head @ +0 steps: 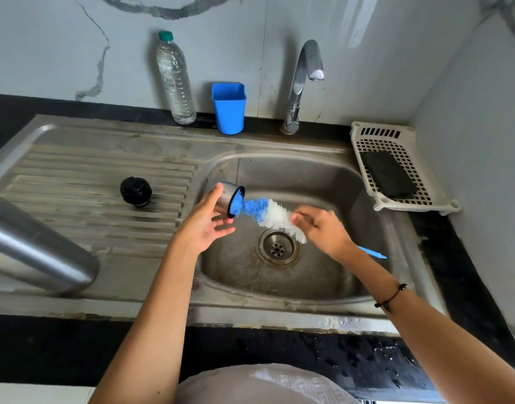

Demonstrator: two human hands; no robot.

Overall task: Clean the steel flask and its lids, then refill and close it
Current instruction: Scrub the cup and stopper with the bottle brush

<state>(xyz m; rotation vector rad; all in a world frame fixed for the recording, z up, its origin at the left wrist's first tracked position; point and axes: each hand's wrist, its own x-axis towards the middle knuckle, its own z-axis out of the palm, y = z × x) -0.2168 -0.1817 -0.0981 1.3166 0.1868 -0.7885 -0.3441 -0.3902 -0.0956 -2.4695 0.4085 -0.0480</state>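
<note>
- The flask (37,243) lies on its side on the bench, well to the left of both hands, its long axis running left to right, base toward them.
- The left hand (205,225) holds the steel cup lid (225,198) over the sink (323,290), its mouth pointing right.
- The right hand (323,228) grips the brush (268,212), bristle tip inside the lid, long axis in line with it.
- The black stopper (136,191) stands left of the left hand.

Drainboard (75,170) bears flask (32,249), stopper (136,191)
</note>
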